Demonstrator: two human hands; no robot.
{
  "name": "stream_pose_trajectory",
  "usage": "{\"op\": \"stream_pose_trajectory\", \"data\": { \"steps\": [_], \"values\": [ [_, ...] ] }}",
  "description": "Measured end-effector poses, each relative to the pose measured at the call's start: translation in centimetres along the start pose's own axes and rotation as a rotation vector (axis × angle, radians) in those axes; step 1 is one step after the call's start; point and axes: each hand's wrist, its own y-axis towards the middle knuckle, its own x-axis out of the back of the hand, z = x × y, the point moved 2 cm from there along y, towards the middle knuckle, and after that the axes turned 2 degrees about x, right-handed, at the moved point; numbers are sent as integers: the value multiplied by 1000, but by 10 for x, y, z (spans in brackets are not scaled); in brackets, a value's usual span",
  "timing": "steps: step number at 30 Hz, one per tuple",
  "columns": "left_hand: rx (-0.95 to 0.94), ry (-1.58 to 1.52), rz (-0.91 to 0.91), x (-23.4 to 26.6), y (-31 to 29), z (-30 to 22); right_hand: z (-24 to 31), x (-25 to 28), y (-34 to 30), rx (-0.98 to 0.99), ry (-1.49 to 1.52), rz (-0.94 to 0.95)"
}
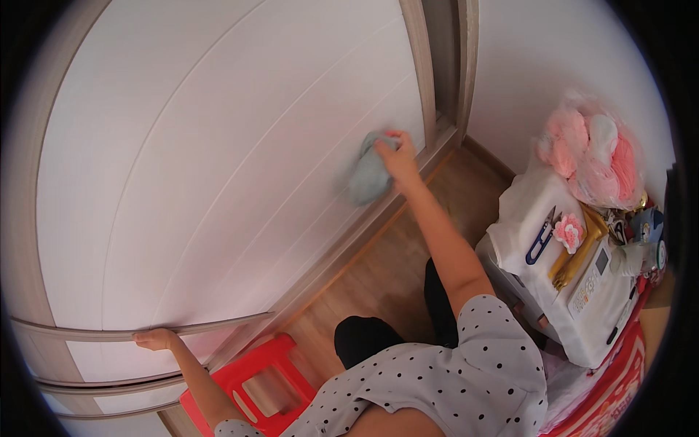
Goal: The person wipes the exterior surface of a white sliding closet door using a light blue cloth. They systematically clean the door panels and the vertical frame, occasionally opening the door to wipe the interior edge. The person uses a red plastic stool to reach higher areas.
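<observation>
A grey-blue cloth (370,172) is bunched in my right hand (399,156), whose fingers are closed on it. The cloth lies against the white panel of a sliding door (218,160), near its lower part, and its edges look blurred. At the lower left, my left hand (156,339) is closed on the wood-coloured edge strip of that door (218,325); some of its fingers are hidden by the strip.
A red plastic stool (280,357) stands between my left arm and my legs. On the right, a white-covered box (535,193) bears a bag of pink yarn (593,153), blue thread snips (540,244), a crocheted flower (569,231) and a calculator (588,284). A wood floor (371,269) runs along the door track.
</observation>
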Motion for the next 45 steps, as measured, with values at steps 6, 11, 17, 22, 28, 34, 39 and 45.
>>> {"op": "stream_pose_trajectory", "data": {
  "steps": [6, 11, 17, 22, 28, 34, 39, 45],
  "values": [
    [34, 53, -7, 0, -4, -1, 54, -3, 44, 509, -159, -445],
    [-137, 95, -52, -3, 8, 23, 9, -78, -91, 848, -155, -61],
    [-330, 153, 3, -3, 20, 61, -3, -99, -134, 989, -182, 309],
    [-171, -102, 159, -8, 8, 67, 36, -90, -100, 468, -48, -166],
    [387, -565, 541, -1, -25, 7, 53, -102, -141, 761, -181, 26],
    [264, -650, 689, -10, -49, -13, 77, -150, -189, 905, -234, 104],
    [207, -606, 674, -17, -61, -27, 69, -213, -279, 1309, -266, 523],
    [198, -604, 664, -17, -61, -23, 56, -191, -221, 1292, -243, 287]
  ]
}}
